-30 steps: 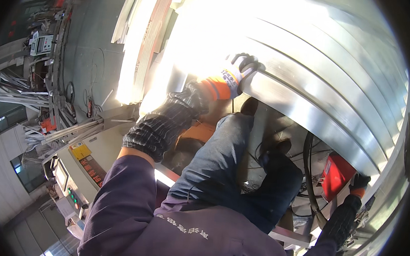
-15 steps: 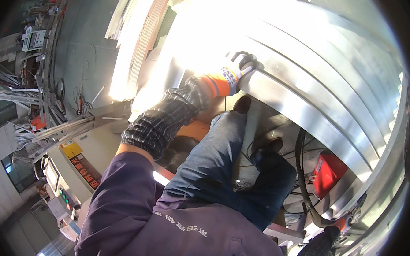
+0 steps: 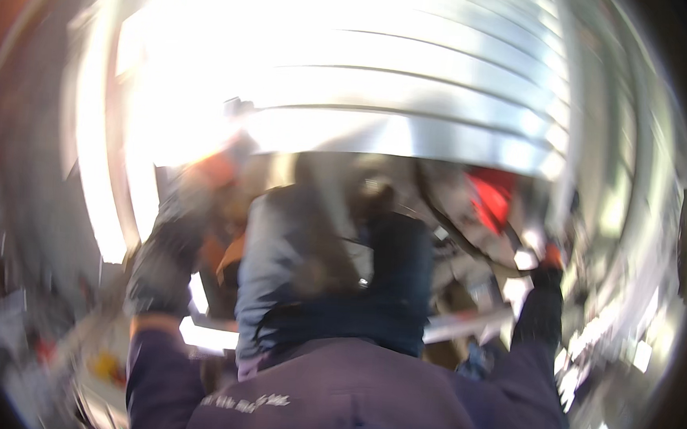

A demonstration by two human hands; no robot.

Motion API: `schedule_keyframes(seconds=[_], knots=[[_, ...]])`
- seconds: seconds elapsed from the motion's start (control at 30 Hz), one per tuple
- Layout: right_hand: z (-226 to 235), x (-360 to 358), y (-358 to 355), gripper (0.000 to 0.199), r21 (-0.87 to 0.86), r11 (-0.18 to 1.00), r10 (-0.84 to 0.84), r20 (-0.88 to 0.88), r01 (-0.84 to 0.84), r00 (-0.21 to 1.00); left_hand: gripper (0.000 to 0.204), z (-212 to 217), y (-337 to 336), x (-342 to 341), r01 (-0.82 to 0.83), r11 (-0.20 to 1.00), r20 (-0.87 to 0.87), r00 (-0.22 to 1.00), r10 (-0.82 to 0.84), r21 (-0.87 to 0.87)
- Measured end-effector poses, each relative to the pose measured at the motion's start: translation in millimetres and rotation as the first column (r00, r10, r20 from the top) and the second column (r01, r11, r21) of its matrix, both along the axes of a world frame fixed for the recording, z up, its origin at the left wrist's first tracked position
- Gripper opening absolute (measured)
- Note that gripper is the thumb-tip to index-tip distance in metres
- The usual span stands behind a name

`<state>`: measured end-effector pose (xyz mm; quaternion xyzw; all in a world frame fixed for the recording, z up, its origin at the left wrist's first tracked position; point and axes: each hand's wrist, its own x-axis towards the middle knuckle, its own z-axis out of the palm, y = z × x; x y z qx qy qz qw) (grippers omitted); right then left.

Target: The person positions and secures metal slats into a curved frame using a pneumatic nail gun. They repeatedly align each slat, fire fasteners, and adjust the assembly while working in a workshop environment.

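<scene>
Heavy motion blur softens everything. My left hand (image 3: 223, 156), in a grey glove with an orange cuff, reaches to the left end of the nearest shiny metal bar (image 3: 395, 135). Its fingers are smeared, so their grip on the bar cannot be told. Further bars lie behind in parallel rows, bleached by glare on the left. On the right, my right hand (image 3: 552, 257), with an orange cuff, is closed round something I cannot make out. A dark hose (image 3: 445, 223) curves under the bars and runs up to this hand.
A red box (image 3: 491, 198) stands below the bars, left of my right hand. My legs (image 3: 332, 269) are in the middle, under the bars' near edge. A pale beam (image 3: 466, 326) crosses at knee height. Long pale lengths (image 3: 88, 144) stretch along the left.
The view has swung round, so the bars now run nearly level across the picture. Both hands appear further left and the right one higher; the left remains by the bar's end.
</scene>
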<state>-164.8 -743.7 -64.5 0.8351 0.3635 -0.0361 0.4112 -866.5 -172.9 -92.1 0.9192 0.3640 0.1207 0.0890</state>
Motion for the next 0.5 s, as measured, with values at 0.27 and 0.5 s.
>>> schedule_keyframes(seconds=[0.27, 0.5], knots=[[31.8, -68.6, 60.2, 0.078, 0.808, 0.294, -0.707, -0.175, 0.510, 0.685, 0.075, 20.9, -1.5, 38.3, 0.128, 0.987, -0.121, 0.986, -0.116, 0.097], [43.1, -58.8, 0.2, 0.077, 0.761, -0.109, -0.901, -0.347, 0.640, 0.259, 0.077, 33.6, -3.8, 46.4, 0.034, 0.998, -0.263, 0.964, -0.048, -0.055]])
